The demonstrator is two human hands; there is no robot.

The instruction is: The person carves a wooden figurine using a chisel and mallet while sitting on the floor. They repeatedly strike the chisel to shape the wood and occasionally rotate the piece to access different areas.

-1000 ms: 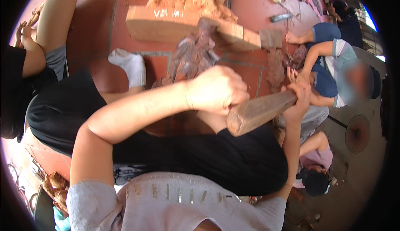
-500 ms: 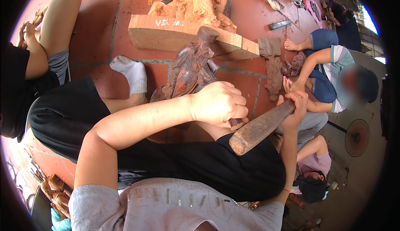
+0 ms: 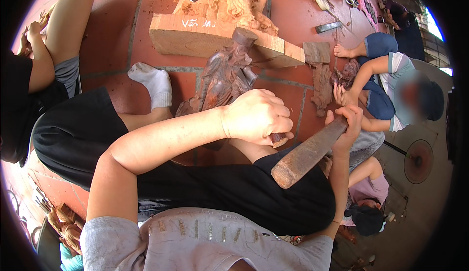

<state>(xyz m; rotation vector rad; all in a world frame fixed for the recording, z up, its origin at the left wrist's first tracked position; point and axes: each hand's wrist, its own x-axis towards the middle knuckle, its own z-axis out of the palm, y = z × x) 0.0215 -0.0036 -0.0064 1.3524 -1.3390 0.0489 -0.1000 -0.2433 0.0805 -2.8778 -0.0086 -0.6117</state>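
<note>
Head view: left hand [image 3: 256, 117] gripping chisel handle [image 3: 279, 139] against dark brown carved wooden figure [image 3: 227, 78], which is lying on red tile floor [image 3: 112, 41] by knee. Right hand [image 3: 346, 124] clutching worn wooden mallet [image 3: 308, 153]. Figure already looking detailed, carving ongoing.

I am looking down into a wood-carving workshop where people are working seated on a red tiled floor [image 3: 117, 31]. A dark carved wooden figure [image 3: 225, 78] is lying against my legs, and a pale, half-carved block [image 3: 222, 24] is sitting just beyond it. A wooden mallet [image 3: 308, 153] is showing at my right, and chisels [image 3: 41, 203] are lying at the lower left beside small carvings [image 3: 66, 224]. Another person [image 3: 386, 83] is bending over a dark carving [image 3: 346, 73] nearby.
</note>
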